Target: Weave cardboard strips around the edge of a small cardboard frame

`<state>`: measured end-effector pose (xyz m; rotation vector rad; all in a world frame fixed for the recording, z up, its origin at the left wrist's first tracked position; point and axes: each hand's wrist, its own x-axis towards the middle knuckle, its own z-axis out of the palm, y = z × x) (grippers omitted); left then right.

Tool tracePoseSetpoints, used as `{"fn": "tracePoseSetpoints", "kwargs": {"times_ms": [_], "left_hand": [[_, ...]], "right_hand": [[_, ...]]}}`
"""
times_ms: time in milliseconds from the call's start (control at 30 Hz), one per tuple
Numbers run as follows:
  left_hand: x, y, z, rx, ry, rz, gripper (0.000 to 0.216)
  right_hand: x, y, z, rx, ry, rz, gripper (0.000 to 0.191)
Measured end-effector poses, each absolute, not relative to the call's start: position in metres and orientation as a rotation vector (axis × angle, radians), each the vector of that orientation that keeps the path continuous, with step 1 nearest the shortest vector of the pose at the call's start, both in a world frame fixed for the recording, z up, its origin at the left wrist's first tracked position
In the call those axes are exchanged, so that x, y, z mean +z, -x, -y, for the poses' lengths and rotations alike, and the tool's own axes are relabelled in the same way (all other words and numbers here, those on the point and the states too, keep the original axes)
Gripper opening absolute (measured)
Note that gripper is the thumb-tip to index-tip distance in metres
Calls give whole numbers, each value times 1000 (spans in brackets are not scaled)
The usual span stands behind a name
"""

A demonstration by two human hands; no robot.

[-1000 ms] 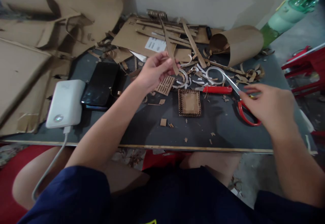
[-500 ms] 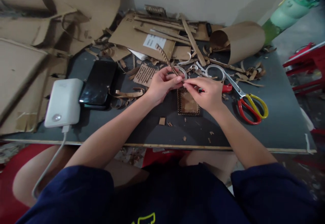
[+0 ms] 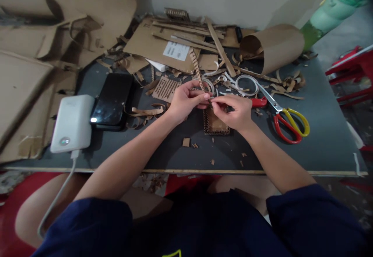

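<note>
A narrow strip of corrugated cardboard (image 3: 196,63) stands up from between the fingers of my left hand (image 3: 188,99), which is closed on it. My right hand (image 3: 234,109) pinches the strip's lower end, its fingertips close to the left thumb. Just below the hands lies a small rectangular cardboard piece (image 3: 217,123) with a corrugated border; the right fingers cover its upper part. Behind the fingers is a roll of white tape (image 3: 210,86), partly hidden. A red handle (image 3: 258,102) shows beyond my right hand, and the rest of that tool is hidden.
Scissors (image 3: 287,123) with red and yellow handles lie at right beside a white ring (image 3: 246,85). A phone (image 3: 113,98) and a white power bank (image 3: 72,123) with a cable are at left. Cardboard scraps, a cardboard tube (image 3: 282,47) and a green bottle (image 3: 326,16) are behind.
The strip has turned more upright, and its ridged side shows more. Both hands have shifted slightly downward, staying close together over the bordered cardboard piece.
</note>
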<state>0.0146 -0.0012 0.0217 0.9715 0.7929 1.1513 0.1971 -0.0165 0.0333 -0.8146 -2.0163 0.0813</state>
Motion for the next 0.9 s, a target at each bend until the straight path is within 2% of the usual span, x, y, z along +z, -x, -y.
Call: {"fn": "tracePoseSetpoints", "kwargs": {"times_ms": [233,633,900], "left_hand": [[22,-11,0,1147,-1045,-816,64],[24,-16,4,1148,-939,-886,62],[22,-18,5,1159,-906,-853,59]], "right_hand": [[29,-196,18,97,836,2012,15],[26,-198,20,126,827,2017,14],[26,-197,20,2,839,2017,16]]}}
